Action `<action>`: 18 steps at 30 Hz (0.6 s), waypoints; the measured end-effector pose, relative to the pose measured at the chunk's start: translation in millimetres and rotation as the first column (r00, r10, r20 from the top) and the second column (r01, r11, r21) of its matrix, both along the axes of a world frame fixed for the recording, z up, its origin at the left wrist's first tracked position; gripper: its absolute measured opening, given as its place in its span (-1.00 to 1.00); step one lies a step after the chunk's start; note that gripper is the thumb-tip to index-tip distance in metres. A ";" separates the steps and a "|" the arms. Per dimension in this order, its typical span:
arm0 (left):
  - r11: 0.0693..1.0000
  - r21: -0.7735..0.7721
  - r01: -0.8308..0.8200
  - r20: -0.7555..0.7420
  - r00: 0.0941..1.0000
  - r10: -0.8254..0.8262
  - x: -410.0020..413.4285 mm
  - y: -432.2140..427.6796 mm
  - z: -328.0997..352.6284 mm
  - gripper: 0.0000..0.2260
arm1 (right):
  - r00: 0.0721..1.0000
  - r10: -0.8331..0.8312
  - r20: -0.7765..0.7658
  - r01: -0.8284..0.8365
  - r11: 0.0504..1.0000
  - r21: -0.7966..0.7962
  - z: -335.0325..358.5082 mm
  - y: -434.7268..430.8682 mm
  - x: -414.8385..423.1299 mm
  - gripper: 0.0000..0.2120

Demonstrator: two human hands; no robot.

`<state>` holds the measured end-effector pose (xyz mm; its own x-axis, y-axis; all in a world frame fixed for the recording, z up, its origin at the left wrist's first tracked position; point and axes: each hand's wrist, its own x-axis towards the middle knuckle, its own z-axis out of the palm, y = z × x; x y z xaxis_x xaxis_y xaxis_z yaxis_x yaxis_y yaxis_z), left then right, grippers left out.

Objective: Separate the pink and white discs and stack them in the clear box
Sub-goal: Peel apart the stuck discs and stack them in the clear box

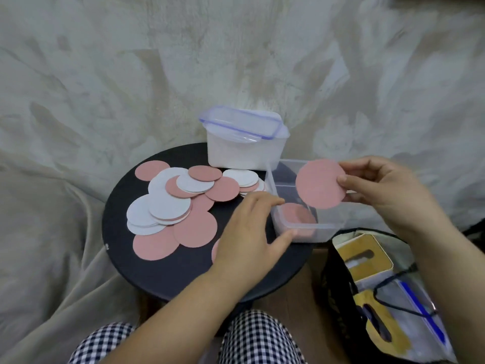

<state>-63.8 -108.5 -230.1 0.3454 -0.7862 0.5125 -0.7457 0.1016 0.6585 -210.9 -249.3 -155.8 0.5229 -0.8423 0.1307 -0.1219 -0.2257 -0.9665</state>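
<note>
Trouble, if it comes, starts with the clear box point(309, 227), which sits at the rim of the round black table point(157, 274) just under the right-hand grip; its near corner looks to hang past the rim, and the left hand point(249, 232), fingers loosely spread and holding nothing, only rests against its near wall, so a downward push could tip it toward the open bag point(380, 298) below. The right hand point(388, 190) pinches a pink disc point(321, 183) by its edge between thumb and fingertips, tilted above the box's open top; it looks thin and light, so a careless release might let it slide against a wall instead of landing flat on the pink stack point(298, 215) already inside, directly beneath the grip. Left of the grip, the loose pile of pink and white discs point(173, 203) overlaps messily, and a reaching sleeve or wrist could sweep some off the table. Beyond the grip stands a lidded white container point(242, 151). No brand, label or writing is readable anywhere.
</note>
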 end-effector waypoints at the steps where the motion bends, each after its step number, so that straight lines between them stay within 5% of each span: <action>1: 1.000 0.002 0.014 0.000 1.000 -0.014 -1.7 -6.9 -1.6 -0.60 | 0.998 0.023 -0.050 -0.022 1.000 0.016 3.2 -10.2 -1.8 -0.83; 11: 0.992 -0.119 0.039 0.026 0.999 -0.036 0.7 -16.1 -16.3 -0.80 | 0.814 0.336 -0.474 -0.322 0.940 0.112 0.2 -45.3 25.1 -0.85; 18: 0.990 -0.144 0.004 -0.003 1.000 -0.004 -0.3 -15.7 -20.5 -0.78 | 0.699 0.353 -0.622 -0.431 0.902 0.027 -4.8 -45.2 42.7 -0.86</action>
<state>-64.1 -124.2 -250.6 0.3444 -0.7054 0.6195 -0.7430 0.1985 0.6391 -168.2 -294.5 -160.6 0.8031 -0.5429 -0.2456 -0.5393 -0.4871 -0.6869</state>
